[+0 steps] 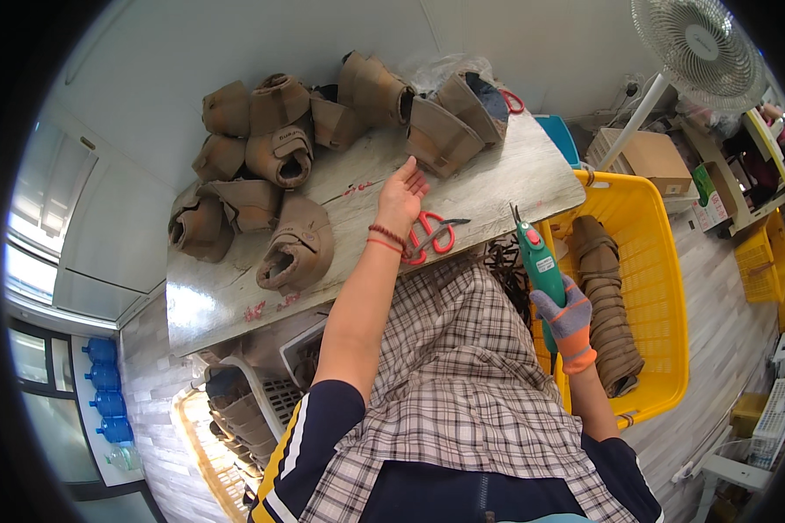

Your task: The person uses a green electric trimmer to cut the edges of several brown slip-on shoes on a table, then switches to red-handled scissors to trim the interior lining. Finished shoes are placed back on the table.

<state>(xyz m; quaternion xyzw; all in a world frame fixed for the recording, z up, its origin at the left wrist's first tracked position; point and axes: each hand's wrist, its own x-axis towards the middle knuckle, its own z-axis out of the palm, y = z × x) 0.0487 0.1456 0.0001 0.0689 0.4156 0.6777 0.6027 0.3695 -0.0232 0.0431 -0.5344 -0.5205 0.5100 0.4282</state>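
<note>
My bare left hand [402,193] reaches over the table with its palm partly up and fingers stretched out, holding nothing. Its fingertips are at the lower edge of a brown padded fabric cuff [442,138]; whether they touch it I cannot tell. Beside my left wrist lie red-handled scissors [431,237], partly hidden by the forearm. My right hand [569,318], in a grey and orange glove, grips green electric scissors [539,260] with thin blades pointing up and away. Several more brown cuffs [296,244] stand and lie in a group on the table's left and far side.
The worn whitish table [209,301] has a rounded right corner. A yellow basket [667,288] at right holds a stack of brown cuffs [604,305]. A white crate [257,392] with more pieces stands below left. Another red-handled pair [513,102] lies far right, near a fan [702,48].
</note>
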